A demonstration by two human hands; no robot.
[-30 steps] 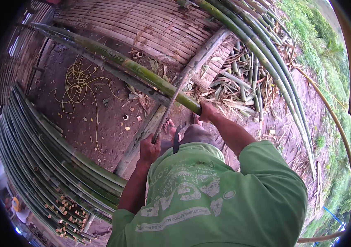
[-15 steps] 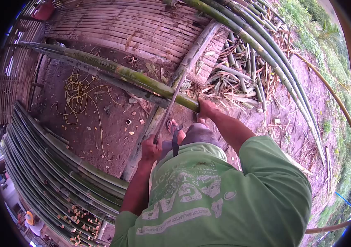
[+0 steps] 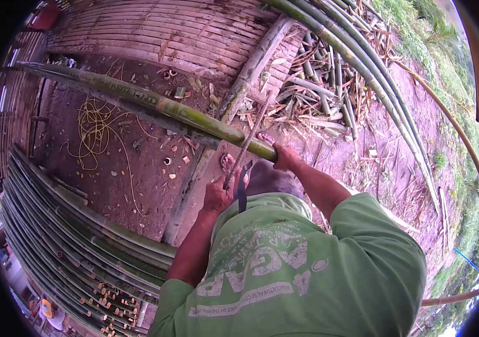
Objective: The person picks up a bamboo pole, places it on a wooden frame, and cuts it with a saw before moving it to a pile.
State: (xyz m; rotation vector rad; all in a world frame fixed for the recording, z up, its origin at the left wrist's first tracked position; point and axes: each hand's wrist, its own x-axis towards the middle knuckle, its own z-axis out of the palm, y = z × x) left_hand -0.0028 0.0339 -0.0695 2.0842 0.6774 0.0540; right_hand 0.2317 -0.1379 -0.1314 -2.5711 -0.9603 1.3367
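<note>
My right hand point(image 3: 287, 158) grips the near end of a green bamboo pole point(image 3: 189, 117), which stretches away to the upper left. My left hand point(image 3: 217, 195) is closed around the lower end of a long, narrow, brown blade-like tool point(image 3: 257, 121). That tool slants up and away, crossing over the pole a short way from my right hand. Under the pole lies a greyish bamboo length point(image 3: 155, 119), and both cross a thick bamboo beam point(image 3: 239, 95). My sandalled feet show beside the pole's near end.
Stacked bamboo poles point(image 3: 82, 224) fill the lower left. A slatted bamboo platform point(image 3: 155, 33) spans the top. Tangled yellow rope point(image 3: 94, 126) lies on the dirt. Cut offcuts point(image 3: 329, 84) are heaped at upper right, beside long curved poles point(image 3: 385, 84). A person point(image 3: 51, 312) is at lower left.
The pole's near end and my right hand have shifted slightly toward me. My left hand has moved right and forward, and the tool's far tip now reaches farther past the pole.
</note>
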